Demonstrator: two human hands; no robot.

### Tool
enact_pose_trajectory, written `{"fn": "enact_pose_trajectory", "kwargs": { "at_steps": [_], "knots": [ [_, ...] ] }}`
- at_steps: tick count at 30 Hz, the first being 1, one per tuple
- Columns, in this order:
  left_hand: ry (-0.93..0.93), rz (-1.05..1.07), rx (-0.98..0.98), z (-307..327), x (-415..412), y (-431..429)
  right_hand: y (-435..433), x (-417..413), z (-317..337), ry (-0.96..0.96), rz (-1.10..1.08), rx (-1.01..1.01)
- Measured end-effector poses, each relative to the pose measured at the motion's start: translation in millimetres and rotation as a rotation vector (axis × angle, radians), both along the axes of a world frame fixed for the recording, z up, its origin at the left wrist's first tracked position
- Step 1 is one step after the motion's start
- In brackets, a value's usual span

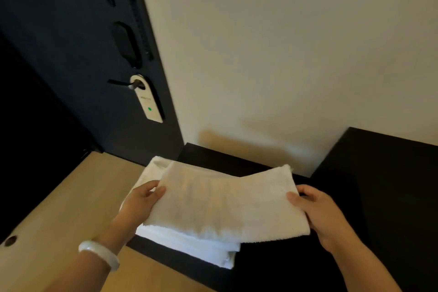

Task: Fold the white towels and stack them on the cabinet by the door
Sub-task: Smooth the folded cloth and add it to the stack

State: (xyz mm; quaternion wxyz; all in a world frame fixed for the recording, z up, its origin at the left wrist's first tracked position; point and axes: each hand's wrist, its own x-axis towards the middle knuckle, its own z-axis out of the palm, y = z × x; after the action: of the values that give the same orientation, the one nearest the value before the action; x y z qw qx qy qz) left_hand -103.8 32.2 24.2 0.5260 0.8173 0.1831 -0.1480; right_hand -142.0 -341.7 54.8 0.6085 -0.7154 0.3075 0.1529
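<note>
A folded white towel (225,201) is held flat between both hands, just above a stack of folded white towels (201,246) that lies on the dark cabinet top (296,263). My left hand (142,201) grips the towel's left edge, thumb on top. At the towel's right edge, my right hand (320,213) pinches it the same way. The held towel covers most of the stack; only the stack's near edge and far left corner show. I cannot tell whether the held towel touches the stack.
The dark door (78,66) stands to the left, with a door hanger (147,99) on its handle. A beige wall (284,66) rises behind the cabinet. Light wooden floor (59,208) lies left of the cabinet. A taller dark surface (391,173) is at the right.
</note>
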Motion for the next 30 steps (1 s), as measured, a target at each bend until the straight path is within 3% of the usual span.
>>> {"fn": "enact_pose_trajectory", "kwargs": {
  "at_steps": [6, 11, 15, 24, 30],
  "knots": [
    [0.036, -0.052, 0.074, -19.5, 47.0, 81.5, 102.1, 7.0, -49.9, 0.069, -0.06, -0.054],
    [0.032, -0.191, 0.054, -31.9, 84.0, 109.3, 116.4, 18.1, -78.6, 0.054, -0.143, -0.144],
    [0.155, -0.305, 0.214, -75.0, 97.8, 111.3, 124.2, 20.4, -113.7, 0.112, -0.155, -0.198],
    [0.005, -0.165, 0.338, -95.7, 96.7, 111.7, 138.2, 21.5, -112.6, -0.124, -0.234, -0.277],
    [0.055, -0.164, 0.319, -104.0, 95.9, 117.3, 146.7, 18.4, -136.3, -0.046, -0.237, -0.291]
  ]
}}
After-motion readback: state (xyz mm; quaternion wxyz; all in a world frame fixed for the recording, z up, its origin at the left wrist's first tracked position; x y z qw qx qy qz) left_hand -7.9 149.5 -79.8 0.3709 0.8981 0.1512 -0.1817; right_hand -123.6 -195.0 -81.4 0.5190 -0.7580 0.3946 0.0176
